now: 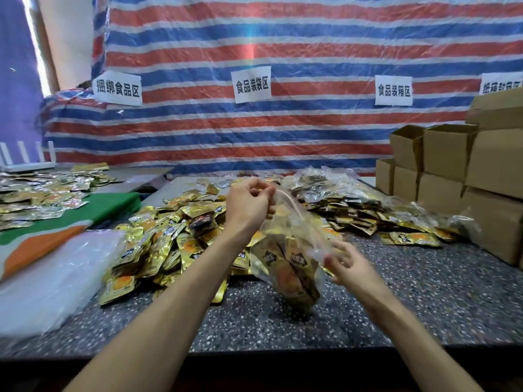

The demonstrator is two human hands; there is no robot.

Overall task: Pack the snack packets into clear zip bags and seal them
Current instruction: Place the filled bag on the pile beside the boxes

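over near surface (424, 306), left hand (250, 206) pinches far corner of zip bag (285, 267); seal (289, 198) slants near-right toward loosely open right hand (349, 265).

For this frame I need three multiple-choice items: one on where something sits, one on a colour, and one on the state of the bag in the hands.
1. Where do the cardboard boxes stand?
A) at the right end of the table
B) at its left end
C) on the floor in front

2. What colour are most of the loose snack packets?
A) blue
B) gold
C) white

3. The clear zip bag, which the left hand pinches at its top, is:
A) empty
B) lying flat on the table
C) holding packets

Answers:
1 A, the stack fills the right edge of the view.
2 B, the heap shines gold.
3 C, gold packets show through the plastic.
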